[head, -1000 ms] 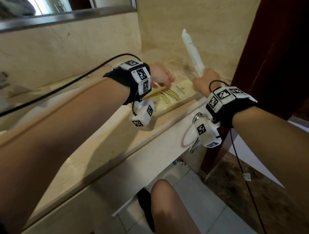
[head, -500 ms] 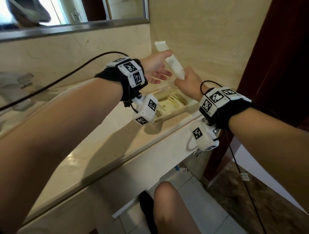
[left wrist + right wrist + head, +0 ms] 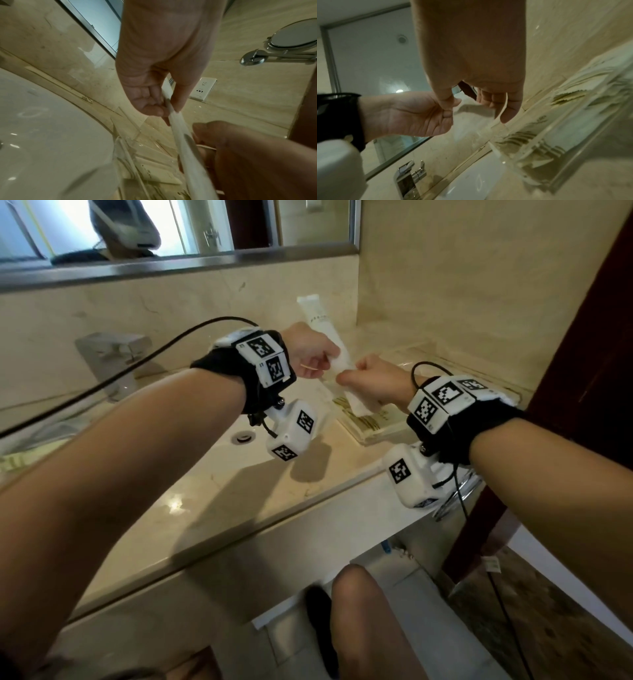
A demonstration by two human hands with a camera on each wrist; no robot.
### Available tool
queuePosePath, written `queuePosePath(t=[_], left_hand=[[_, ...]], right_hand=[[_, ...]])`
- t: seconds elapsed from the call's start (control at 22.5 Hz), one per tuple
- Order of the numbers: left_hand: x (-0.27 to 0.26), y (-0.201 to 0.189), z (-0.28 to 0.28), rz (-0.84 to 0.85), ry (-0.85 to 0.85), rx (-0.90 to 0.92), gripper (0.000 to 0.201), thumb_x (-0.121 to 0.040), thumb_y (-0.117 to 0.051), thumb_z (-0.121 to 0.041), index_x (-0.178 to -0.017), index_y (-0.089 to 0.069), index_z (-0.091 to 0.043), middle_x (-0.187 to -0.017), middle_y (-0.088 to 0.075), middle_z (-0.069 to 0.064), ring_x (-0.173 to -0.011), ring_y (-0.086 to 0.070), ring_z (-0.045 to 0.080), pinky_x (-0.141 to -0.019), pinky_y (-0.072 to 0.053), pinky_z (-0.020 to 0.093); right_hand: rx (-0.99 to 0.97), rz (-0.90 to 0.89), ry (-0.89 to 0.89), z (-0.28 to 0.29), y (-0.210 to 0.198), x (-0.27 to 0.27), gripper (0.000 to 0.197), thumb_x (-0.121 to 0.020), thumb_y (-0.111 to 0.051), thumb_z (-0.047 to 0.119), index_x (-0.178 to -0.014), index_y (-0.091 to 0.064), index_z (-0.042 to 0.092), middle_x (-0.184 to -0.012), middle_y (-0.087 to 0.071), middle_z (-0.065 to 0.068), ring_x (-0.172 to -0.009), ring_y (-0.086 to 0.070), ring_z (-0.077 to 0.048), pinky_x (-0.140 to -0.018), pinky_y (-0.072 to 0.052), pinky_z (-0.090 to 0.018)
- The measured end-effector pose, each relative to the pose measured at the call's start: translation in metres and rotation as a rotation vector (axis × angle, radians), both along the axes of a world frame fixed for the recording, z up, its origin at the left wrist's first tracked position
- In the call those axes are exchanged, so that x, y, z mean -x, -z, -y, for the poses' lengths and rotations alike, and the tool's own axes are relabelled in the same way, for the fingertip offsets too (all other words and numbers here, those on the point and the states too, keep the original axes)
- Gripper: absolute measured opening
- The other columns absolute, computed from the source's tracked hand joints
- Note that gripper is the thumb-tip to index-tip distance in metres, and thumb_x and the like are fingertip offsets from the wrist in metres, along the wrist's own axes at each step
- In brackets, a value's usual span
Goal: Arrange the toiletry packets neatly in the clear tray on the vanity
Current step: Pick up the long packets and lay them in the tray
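A long white toiletry packet point(image 3: 322, 323) stands tilted above the vanity, held by both hands. My left hand point(image 3: 322, 361) pinches its middle between thumb and fingers point(image 3: 176, 97). My right hand point(image 3: 356, 371) grips it lower down, and its bottom end point(image 3: 359, 405) hangs over the clear tray point(image 3: 442, 361). In the left wrist view the packet point(image 3: 185, 142) runs down past my right hand point(image 3: 240, 148). Several cream packets with gold print point(image 3: 370, 422) lie flat in the tray point(image 3: 556, 155). The right wrist view shows the packet's thin edge point(image 3: 503, 111) against my right fingers.
A white sink basin point(image 3: 219, 453) and a chrome faucet point(image 3: 109, 350) lie left of the tray. The mirror point(image 3: 205, 227) runs along the back wall. A dark wooden door frame point(image 3: 582, 337) stands close on the right. A wall outlet point(image 3: 204, 88) and a round mirror point(image 3: 295, 36) sit on the side wall.
My right hand held the packet upright alone; my left hand rose from the tray and took hold of it. Both hands have since brought it lower over the tray.
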State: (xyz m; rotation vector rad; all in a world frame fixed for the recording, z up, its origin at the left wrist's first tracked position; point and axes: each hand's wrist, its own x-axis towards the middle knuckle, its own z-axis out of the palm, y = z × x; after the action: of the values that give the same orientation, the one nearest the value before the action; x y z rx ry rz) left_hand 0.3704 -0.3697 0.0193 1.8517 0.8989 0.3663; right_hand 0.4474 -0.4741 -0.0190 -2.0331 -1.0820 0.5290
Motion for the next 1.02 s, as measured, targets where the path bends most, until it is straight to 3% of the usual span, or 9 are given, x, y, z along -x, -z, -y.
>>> queuePosePath(t=[0.09, 0.18, 0.27, 0.4, 0.53, 0.62, 0.76, 0.89, 1.02], left_hand=[[0.006, 0.003, -0.005, -0.023, 0.008, -0.011, 0.018, -0.086, -0.06, -0.003, -0.073, -0.052, -0.011, -0.069, -0.053, 0.003, -0.059, -0.053, 0.01, -0.053, -0.048, 0.019], [0.009, 0.005, -0.002, -0.076, 0.05, -0.04, 0.014, -0.088, -0.058, -0.004, -0.077, -0.054, -0.011, -0.069, -0.051, 0.001, -0.058, -0.049, 0.008, -0.051, -0.046, 0.017], [0.007, 0.006, 0.003, -0.152, 0.116, -0.104, 0.005, -0.089, -0.057, -0.006, -0.093, -0.056, -0.01, -0.072, -0.049, 0.0, -0.06, -0.045, 0.008, -0.057, -0.044, 0.019], [0.002, 0.007, 0.005, -0.27, 0.244, -0.195, 0.012, -0.091, -0.055, -0.01, -0.103, -0.057, -0.013, -0.081, -0.047, 0.001, -0.071, -0.043, 0.012, -0.068, -0.043, 0.024], [-0.006, 0.006, 0.005, -0.311, 0.314, -0.213, 0.014, -0.094, -0.05, -0.015, -0.105, -0.058, -0.018, -0.096, -0.049, 0.004, -0.088, -0.044, 0.017, -0.08, -0.041, 0.029], [-0.009, 0.007, 0.005, -0.304, 0.317, -0.206, 0.015, -0.096, -0.048, -0.022, -0.106, -0.058, -0.017, -0.097, -0.053, 0.003, -0.091, -0.048, 0.018, -0.079, -0.041, 0.027], [-0.015, 0.012, 0.002, -0.4, 0.347, -0.218, 0.022, -0.096, -0.048, -0.028, -0.111, -0.057, -0.014, -0.089, -0.06, -0.004, -0.085, -0.053, 0.014, -0.074, -0.043, 0.025], [-0.021, 0.02, -0.007, -0.369, 0.287, -0.199, 0.005, -0.093, -0.051, -0.009, -0.092, -0.056, -0.009, -0.077, -0.052, 0.002, -0.068, -0.051, 0.013, -0.066, -0.043, 0.026], [-0.038, 0.032, -0.016, -0.281, 0.18, -0.134, 0.024, -0.088, -0.052, 0.008, -0.071, -0.051, -0.009, -0.066, -0.044, 0.005, -0.055, -0.043, 0.013, -0.056, -0.039, 0.023]], right_hand=[[-0.032, -0.101, -0.003, -0.003, 0.001, 0.003, 0.013, -0.089, -0.049, 0.023, -0.084, -0.05, 0.01, -0.07, -0.05, -0.002, -0.062, -0.051, -0.018, -0.056, -0.04, -0.023], [-0.053, -0.186, 0.066, -0.007, 0.003, 0.001, 0.014, -0.091, -0.045, 0.022, -0.09, -0.054, 0.011, -0.072, -0.055, 0.0, -0.062, -0.052, -0.014, -0.058, -0.042, -0.024], [-0.122, -0.281, 0.172, -0.007, 0.002, -0.008, 0.015, -0.092, -0.044, 0.025, -0.093, -0.054, 0.013, -0.074, -0.058, 0.002, -0.065, -0.051, -0.012, -0.06, -0.042, -0.025], [-0.297, -0.377, 0.276, -0.003, -0.002, -0.027, 0.018, -0.09, -0.049, 0.025, -0.102, -0.055, 0.013, -0.079, -0.059, 0.002, -0.067, -0.052, -0.011, -0.058, -0.043, -0.024], [-0.476, -0.41, 0.378, 0.001, -0.007, -0.049, 0.007, -0.089, -0.055, 0.014, -0.096, -0.054, 0.012, -0.072, -0.058, -0.001, -0.053, -0.053, -0.006, -0.044, -0.043, -0.018], [-0.504, -0.429, 0.435, 0.0, -0.004, -0.068, 0.002, -0.089, -0.057, 0.01, -0.091, -0.056, 0.01, -0.067, -0.058, -0.003, -0.039, -0.052, -0.003, -0.039, -0.043, -0.014], [-0.513, -0.51, 0.576, 0.005, 0.004, -0.105, 0.01, -0.09, -0.055, 0.012, -0.099, -0.056, 0.007, -0.068, -0.057, -0.003, -0.029, -0.051, -0.002, -0.035, -0.043, -0.012], [-0.483, -0.529, 0.633, 0.011, 0.006, -0.136, 0.014, -0.092, -0.052, 0.013, -0.079, -0.054, 0.007, -0.071, -0.057, -0.003, -0.042, -0.053, -0.004, -0.036, -0.043, -0.012], [-0.427, -0.485, 0.555, 0.008, 0.009, -0.157, 0.014, -0.093, -0.047, 0.008, -0.08, -0.05, 0.013, -0.089, -0.056, -0.002, -0.051, -0.061, -0.004, -0.047, -0.048, -0.012]])
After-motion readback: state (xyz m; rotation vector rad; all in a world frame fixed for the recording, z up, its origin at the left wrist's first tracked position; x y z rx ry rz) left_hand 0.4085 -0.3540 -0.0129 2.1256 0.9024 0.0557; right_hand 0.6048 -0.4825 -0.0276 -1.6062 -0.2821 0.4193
